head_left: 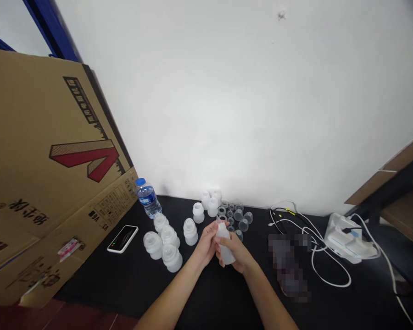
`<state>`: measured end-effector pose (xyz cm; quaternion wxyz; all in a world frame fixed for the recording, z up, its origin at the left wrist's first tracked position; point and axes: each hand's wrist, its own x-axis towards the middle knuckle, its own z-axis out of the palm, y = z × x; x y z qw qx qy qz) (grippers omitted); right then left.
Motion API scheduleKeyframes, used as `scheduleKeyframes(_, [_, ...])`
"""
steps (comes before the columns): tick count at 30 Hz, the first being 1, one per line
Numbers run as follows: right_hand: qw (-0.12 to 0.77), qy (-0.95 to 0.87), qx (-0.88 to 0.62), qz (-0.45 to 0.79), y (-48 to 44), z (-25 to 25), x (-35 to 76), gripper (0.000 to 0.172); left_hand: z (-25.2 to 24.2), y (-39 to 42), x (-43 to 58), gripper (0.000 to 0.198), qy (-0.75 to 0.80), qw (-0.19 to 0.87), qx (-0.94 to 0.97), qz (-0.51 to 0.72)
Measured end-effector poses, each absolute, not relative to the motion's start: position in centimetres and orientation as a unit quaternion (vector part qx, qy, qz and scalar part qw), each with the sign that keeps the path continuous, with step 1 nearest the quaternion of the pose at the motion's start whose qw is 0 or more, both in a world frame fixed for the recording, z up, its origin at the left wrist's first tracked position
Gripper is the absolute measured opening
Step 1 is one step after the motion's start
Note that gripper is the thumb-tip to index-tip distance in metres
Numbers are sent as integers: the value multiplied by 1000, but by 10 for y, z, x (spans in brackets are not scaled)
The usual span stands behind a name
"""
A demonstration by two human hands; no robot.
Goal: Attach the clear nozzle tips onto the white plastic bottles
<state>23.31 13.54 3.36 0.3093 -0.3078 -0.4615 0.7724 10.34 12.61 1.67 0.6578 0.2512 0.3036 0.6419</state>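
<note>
My right hand (240, 253) is wrapped around a small white plastic bottle (227, 256), tilted over the dark table. My left hand (207, 242) closes its fingertips at the bottle's upper end, where a clear piece seems to sit; the fingers partly hide it. To the left stand several white bottles with clear tops (170, 237), one of them (190, 232) nearer my left hand. Behind my hands are several open-necked white bottles (198, 212). Clear plastic rings (222, 211) and clear cup-shaped caps (243, 224) lie beyond the held bottle.
A water bottle (147, 199) and a white-edged phone (123, 239) are at the left, beside a large cardboard box (27, 137). On the right lie white cables (333, 284), a white device (349, 243) and a pixelated dark object (285, 268). A white wall (209, 101) rises behind the table.
</note>
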Motion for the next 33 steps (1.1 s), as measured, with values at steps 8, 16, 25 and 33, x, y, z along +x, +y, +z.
scheduleKeyframes(8, [354,-577,-395,621,138,31,227,40,16,125,106,60,301,647,236,659])
scheduleKeyframes(16, [393,-682,-436,436,142,25,232,35,17,125,108,55,346,621,294,639])
scheduleKeyframes(25, [361,-627,-410,556,139,19,223,26,14,122,105,56,366,628,297,619])
scheduleKeyframes(33, [358,-761,-386,379,146,41,257,32,17,124,109,52,297,640,266,657])
